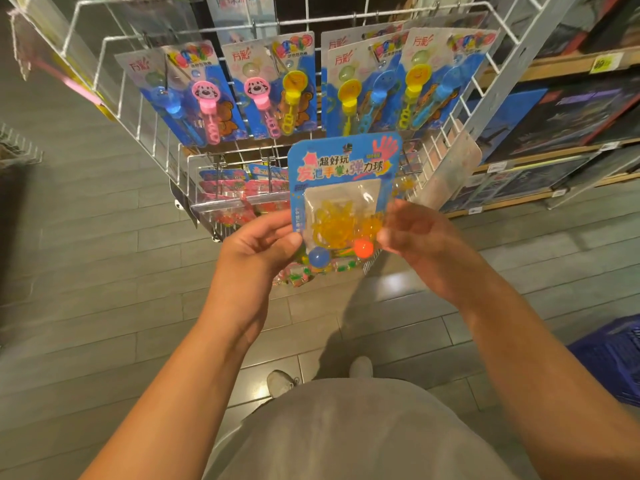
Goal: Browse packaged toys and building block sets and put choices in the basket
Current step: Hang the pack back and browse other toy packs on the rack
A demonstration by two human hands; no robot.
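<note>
I hold a blue blister card toy pack (341, 174) upright in front of me. It shows a red hand drawing, a clear pouch with yellow sticky shapes, a blue ball and an orange ball. My left hand (258, 247) pinches its lower left edge. My right hand (414, 237) grips its lower right edge, slightly blurred. A blue shopping basket (613, 358) stands on the floor at the right edge, only partly in view.
A white wire display rack (145, 109) stands ahead with hanging bubble wand packs (266, 91) above and red toy packs (235, 192) below. Wooden shelves with dark boxed sets (568, 116) run along the right. Grey plank floor (104, 271) lies left and below.
</note>
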